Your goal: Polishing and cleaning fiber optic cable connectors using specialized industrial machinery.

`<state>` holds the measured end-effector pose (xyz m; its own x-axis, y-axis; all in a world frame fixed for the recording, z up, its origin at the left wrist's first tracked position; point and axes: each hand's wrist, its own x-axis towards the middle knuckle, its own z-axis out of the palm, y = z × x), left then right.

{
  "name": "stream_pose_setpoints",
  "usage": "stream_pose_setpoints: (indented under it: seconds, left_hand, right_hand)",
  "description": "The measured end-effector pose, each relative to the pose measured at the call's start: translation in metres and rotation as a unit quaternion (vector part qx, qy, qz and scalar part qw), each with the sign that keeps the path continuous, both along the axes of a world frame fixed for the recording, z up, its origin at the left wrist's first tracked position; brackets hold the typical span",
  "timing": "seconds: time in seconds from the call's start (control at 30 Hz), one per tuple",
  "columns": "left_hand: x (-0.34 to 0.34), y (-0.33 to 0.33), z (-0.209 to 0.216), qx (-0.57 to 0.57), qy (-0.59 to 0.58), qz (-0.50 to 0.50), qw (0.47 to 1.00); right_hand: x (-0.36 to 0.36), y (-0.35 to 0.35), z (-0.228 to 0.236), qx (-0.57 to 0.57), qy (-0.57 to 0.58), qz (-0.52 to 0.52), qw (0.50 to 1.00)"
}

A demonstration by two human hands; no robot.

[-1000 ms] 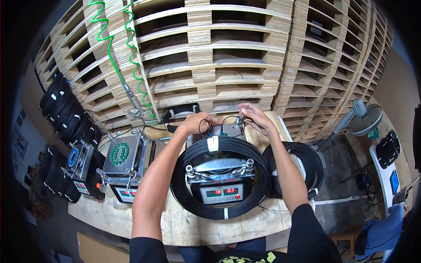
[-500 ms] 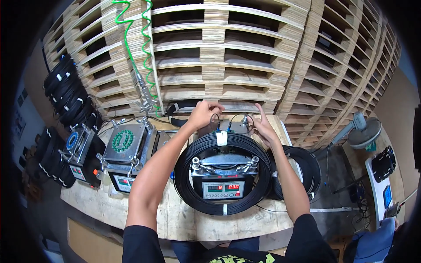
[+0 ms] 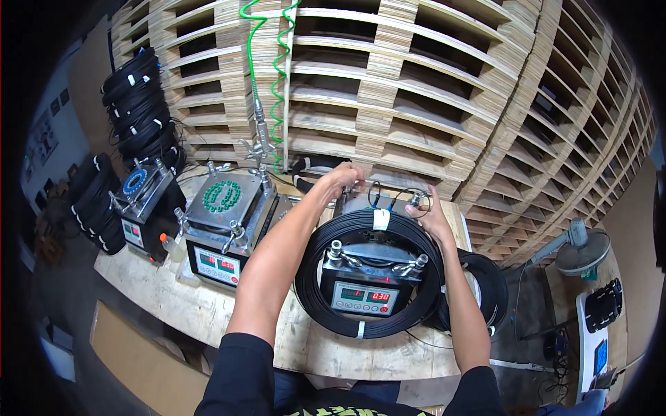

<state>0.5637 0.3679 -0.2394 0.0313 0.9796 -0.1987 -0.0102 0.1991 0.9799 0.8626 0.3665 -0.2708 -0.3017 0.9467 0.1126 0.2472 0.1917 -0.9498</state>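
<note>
You seem to be adjusting the rear clamps [image 3: 417, 197] of the machine [image 3: 364, 299] inside the cable coil [image 3: 397, 324] on the desk [image 3: 298, 355], left fingers [image 3: 355, 178] curled, right fingers [image 3: 434, 199] half-spread, grips unclear, which likely calls for even turning next.

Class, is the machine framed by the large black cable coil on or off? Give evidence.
On: the machine has red digits glowing on its front display.

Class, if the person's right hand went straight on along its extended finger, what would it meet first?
Probably the tall stack of pale wooden pallets: the right hand's extended finger points towards it, though depth is hard to judge from this single view.
</note>
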Motion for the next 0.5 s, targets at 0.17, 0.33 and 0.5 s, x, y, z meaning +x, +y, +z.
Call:
stream_pose_setpoints:
  seconds: [0.17,0.33,0.5]
  left_hand:
    - [-0.027,-0.001,-0.030,0.019,-0.111,0.087,0.990]
    - [-0.028,0.001,-0.051,0.060,-0.297,0.219,0.927]
    - [0.011,-0.009,-0.034,0.014,-0.389,0.283,0.877]
  right_hand:
    - [0.000,0.002,-0.006,0.021,-0.017,-0.014,1.000]
    - [-0.015,0.003,0.001,-0.011,0.001,0.012,1.000]
    - [0.010,0.002,-0.009,0.006,0.004,-0.027,1.000]
